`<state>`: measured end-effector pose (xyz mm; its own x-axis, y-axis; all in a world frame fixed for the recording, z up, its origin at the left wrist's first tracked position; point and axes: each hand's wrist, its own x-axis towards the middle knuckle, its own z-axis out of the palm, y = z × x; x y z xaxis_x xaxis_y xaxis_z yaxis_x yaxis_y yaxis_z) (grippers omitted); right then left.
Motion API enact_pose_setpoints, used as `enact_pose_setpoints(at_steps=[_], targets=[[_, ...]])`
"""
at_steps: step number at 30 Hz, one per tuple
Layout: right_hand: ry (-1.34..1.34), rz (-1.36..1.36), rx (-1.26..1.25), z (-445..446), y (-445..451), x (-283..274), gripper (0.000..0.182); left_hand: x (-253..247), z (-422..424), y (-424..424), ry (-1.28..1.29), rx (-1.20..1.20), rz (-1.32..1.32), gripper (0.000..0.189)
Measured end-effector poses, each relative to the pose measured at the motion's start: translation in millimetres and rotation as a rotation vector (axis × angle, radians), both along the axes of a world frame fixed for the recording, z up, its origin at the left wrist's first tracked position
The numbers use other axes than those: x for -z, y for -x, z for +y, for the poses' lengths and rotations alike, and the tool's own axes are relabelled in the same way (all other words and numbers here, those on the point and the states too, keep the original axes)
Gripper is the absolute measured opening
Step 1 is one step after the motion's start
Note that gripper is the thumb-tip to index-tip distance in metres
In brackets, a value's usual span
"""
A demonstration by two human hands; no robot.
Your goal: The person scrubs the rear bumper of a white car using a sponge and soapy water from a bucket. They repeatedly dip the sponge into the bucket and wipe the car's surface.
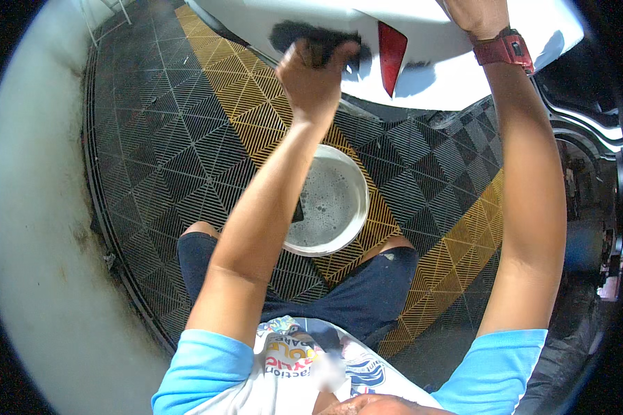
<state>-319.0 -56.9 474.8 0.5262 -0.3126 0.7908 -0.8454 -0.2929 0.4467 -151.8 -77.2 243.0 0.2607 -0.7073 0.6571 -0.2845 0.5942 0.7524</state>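
Note:
My left hand, blurred by motion, is at a white car bumper. Its thumb and fingers are bent around a dark, soft-looking pad or cloth, whose blurred outline merges with a dark patch on the paint. To the right of that hand, a red reflector is set into the bumper. My right hand rests at the white bodywork with its fingers cut off by the upper edge; a red wristwatch is on that wrist. Below my left forearm stands a round white bucket of sudsy water.
A dark block-like thing shows at the bucket's left, partly behind my forearm. Ribbed black and yellow floor tiles surround the bucket. A pale, stained wall curves along the left. My bent knees flank the bucket. Dark glossy bodywork stands at right.

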Motion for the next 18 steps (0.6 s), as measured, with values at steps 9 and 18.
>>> enact_pose_setpoints(at_steps=[9, 18], targets=[[-0.087, -0.011, 0.027, 12, -9, -5, 0.039, 111, 35, -20, -0.349, 0.080, 1.144, 0.044], [-0.016, 0.059, 0.052, 5, -16, -2, 0.046, -27, 30, 41, 0.122, 0.039, 0.062, 0.081]])
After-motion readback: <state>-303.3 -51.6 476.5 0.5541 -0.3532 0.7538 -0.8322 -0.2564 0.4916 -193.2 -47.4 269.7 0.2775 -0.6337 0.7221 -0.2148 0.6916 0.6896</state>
